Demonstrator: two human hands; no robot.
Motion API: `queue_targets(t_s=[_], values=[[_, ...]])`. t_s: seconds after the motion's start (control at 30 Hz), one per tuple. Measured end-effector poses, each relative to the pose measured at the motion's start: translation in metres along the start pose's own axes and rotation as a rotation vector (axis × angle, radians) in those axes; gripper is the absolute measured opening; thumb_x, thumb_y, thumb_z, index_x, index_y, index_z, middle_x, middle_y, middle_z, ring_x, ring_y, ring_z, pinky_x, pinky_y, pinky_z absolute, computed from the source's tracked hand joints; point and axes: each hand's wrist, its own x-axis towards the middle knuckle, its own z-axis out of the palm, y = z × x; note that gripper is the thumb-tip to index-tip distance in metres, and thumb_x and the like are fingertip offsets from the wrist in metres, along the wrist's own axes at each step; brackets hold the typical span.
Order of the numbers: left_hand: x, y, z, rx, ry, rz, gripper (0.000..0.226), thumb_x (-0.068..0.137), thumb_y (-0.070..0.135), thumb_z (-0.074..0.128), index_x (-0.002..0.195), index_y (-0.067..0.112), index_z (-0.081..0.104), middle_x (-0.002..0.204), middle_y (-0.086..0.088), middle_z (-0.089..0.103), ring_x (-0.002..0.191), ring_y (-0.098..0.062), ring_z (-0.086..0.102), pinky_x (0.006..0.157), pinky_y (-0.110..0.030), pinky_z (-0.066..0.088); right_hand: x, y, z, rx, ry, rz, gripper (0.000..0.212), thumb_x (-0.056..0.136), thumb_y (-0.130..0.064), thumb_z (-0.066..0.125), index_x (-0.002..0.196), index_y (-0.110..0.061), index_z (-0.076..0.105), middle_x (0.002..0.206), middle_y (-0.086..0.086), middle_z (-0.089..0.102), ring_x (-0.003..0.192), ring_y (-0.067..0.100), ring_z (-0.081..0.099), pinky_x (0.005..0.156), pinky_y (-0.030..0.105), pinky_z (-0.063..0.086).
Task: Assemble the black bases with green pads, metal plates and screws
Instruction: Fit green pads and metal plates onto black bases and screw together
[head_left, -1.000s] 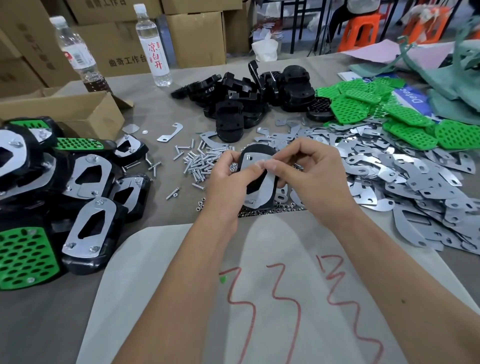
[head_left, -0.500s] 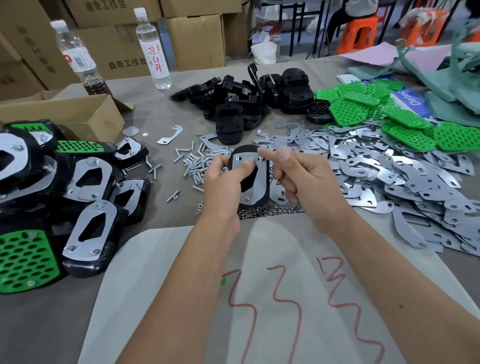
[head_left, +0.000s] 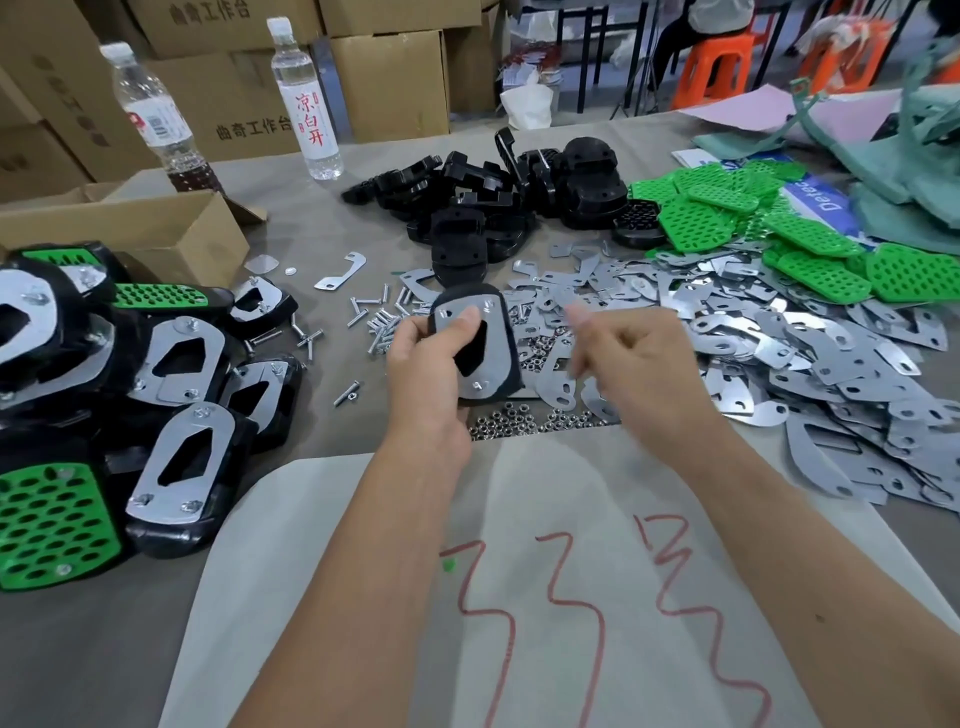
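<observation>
At frame centre, left hand (head_left: 423, 374) grips rigid black plastic base (head_left: 475, 345), thumb pinning its thin, slippery-looking metal plate (head_left: 493, 340); edge grip looks best. Right hand (head_left: 644, 358) blurred, loosely curled, apparently empty.

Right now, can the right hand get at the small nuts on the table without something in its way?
Probably yes. The right hand holds nothing that shows and hovers just above and behind the nuts, with nothing between them. The left hand, gripping the black base, sits to the side.
</observation>
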Motion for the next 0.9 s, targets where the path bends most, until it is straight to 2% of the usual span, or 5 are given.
queue_targets(t_s=[0.2,0.33,0.5,0.67,0.9], values=[[-0.004,0.006,-0.002,-0.055,0.060,0.023,0.011,0.091,0.011,0.070,0.101,0.010,0.066,0.094,-0.014,0.072,0.083,-0.032,0.068,0.080,-0.050,0.056,0.006,-0.004,0.017,-0.654,-0.459,-0.073,0.011,0.086,-0.036,0.082,0.092,-0.030,0.074,0.090,-0.011,0.053,0.086,0.013,0.052,0.079,0.041,0.049],[-0.010,0.012,0.001,-0.072,0.059,-0.036,0.054,0.082,0.023,0.068,0.125,-0.007,0.058,0.116,-0.029,0.068,0.098,-0.040,0.067,0.095,-0.056,0.053,0.004,-0.002,0.016,-0.560,-0.405,-0.034,0.019,0.087,-0.028,0.081,0.077,-0.029,0.065,0.085,-0.012,0.059,0.070,0.003,0.054,0.070,0.036,0.048],[-0.009,0.009,0.002,-0.032,0.067,-0.002,0.007,0.089,0.011,0.063,0.094,0.011,0.059,0.090,-0.014,0.066,0.084,-0.030,0.061,0.080,-0.047,0.047,0.004,-0.003,0.011,-0.572,-0.407,-0.053,0.018,0.089,-0.033,0.080,0.088,-0.028,0.063,0.084,-0.015,0.053,0.079,0.006,0.051,0.070,0.031,0.043],[-0.004,0.006,0.000,0.070,0.108,0.094,0.006,0.094,0.007,0.067,0.093,0.010,0.062,0.092,-0.014,0.067,0.082,-0.026,0.062,0.079,-0.044,0.051,0.003,-0.009,0.020,-0.655,-0.479,-0.060,0.023,0.091,-0.027,0.076,0.077,-0.031,0.059,0.086,-0.016,0.053,0.085,0.010,0.054,0.078,0.038,0.048],[-0.005,0.007,-0.001,0.100,0.111,0.066,0.008,0.089,0.012,0.073,0.089,0.013,0.065,0.091,-0.013,0.072,0.080,-0.027,0.065,0.082,-0.049,0.056,0.004,-0.002,0.009,-0.211,-0.084,-0.001,0.012,0.096,-0.006,0.071,0.090,-0.016,0.069,0.071,-0.004,0.066,0.061,0.005,0.058,0.061,0.018,0.048]])
